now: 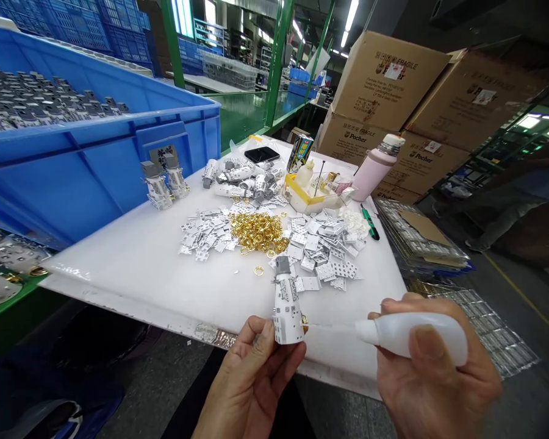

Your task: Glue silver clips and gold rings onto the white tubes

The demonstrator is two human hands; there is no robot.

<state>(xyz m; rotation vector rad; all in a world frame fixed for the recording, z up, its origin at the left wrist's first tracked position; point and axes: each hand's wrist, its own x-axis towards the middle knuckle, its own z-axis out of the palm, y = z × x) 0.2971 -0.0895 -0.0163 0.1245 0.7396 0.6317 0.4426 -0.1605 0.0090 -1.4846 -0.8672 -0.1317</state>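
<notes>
Gluing's midway I'd guess: left hand (251, 384) pinching one tower (287, 308), right hand (434, 372) gripping the bottle (412, 332), loose piles (320, 247) at 12 o'clock on the desk (141, 268) undone.

bright overhead tube lights (348, 24); sharp centre; wide-angle bending at edges; dim right side; soft shadows

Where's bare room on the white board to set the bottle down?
Bare: the near-left of the white board, between the blue crate, the silver plates and the front edge. Also a strip beside the left hand. Crowded: middle and back, with gold rings, plates, yellow tray.
</notes>
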